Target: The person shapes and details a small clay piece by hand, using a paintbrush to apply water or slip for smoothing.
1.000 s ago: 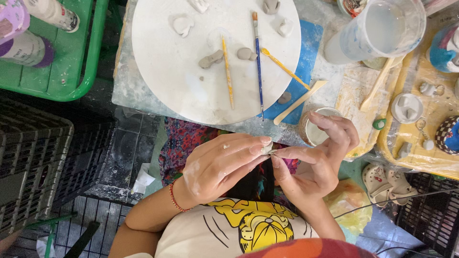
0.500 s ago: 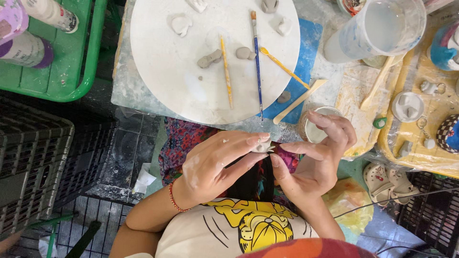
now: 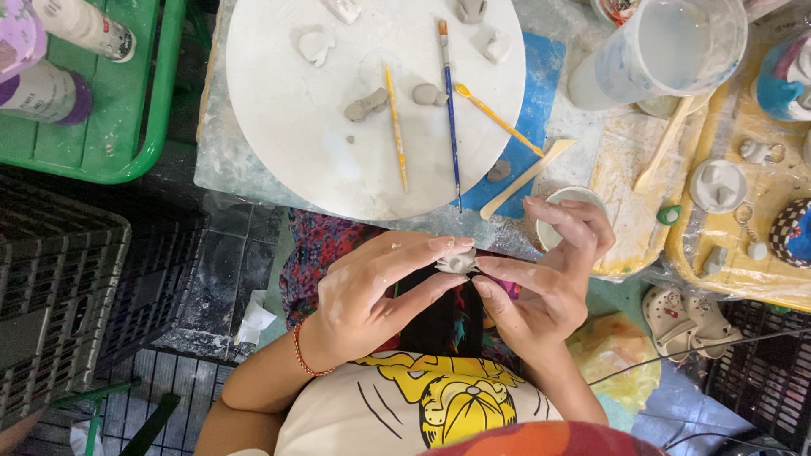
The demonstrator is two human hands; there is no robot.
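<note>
Both hands, left hand and right hand, pinch a small pale-grey soft clay lump at mid-frame; light, easily dented, best held by fingertips.

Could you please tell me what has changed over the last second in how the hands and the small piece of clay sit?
Very little. The left hand and right hand still pinch the small clay piece between their fingertips, with only a slight shift of the fingers around it. Nothing was picked up or let go. The round white board, the blue brush, the yellow tool and the water cup lie as before.
</note>
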